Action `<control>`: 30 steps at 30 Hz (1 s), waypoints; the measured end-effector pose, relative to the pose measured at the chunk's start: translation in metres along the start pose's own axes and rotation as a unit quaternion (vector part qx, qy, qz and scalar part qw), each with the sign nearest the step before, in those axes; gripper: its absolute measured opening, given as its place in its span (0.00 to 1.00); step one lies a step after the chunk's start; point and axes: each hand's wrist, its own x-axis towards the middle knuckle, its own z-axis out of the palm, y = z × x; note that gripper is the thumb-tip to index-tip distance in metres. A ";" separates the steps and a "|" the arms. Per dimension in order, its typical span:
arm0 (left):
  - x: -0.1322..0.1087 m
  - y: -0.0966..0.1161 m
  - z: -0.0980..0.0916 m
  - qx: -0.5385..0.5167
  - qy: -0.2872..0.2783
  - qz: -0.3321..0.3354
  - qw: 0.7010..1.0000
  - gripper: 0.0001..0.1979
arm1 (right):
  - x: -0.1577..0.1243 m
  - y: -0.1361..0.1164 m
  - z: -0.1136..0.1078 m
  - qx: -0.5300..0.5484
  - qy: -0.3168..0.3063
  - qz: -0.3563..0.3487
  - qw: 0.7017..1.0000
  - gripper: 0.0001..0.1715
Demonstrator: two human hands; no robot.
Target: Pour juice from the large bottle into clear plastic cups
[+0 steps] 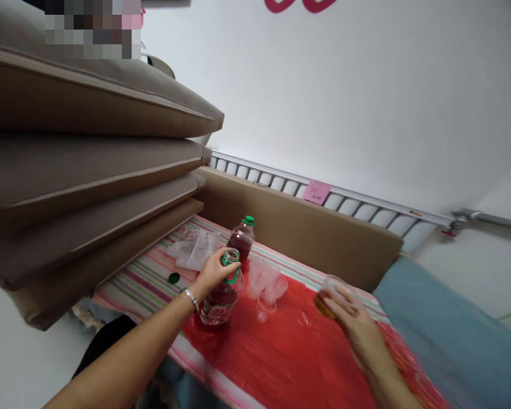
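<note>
Head view: left hand [213, 272] grips and partly hides a bottle [218, 308]; right hand [350, 309] holds a blurred cup [322, 305].

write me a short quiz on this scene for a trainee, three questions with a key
1. True or false: the bottle gripped by the left hand is uncapped.

2. Multiple choice: what is in the right hand?
a) a pink note
b) a clear plastic cup with amber liquid
c) a second bottle

3. Fill in the colour: the loose cap on the striped tablecloth is ____.

Key: 1 true; 2 b; 3 green.
</note>
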 end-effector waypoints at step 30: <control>0.000 -0.011 0.006 -0.001 0.010 -0.001 1.000 0.19 | 0.035 -0.075 0.178 -0.361 -0.164 -0.283 0.873 0.33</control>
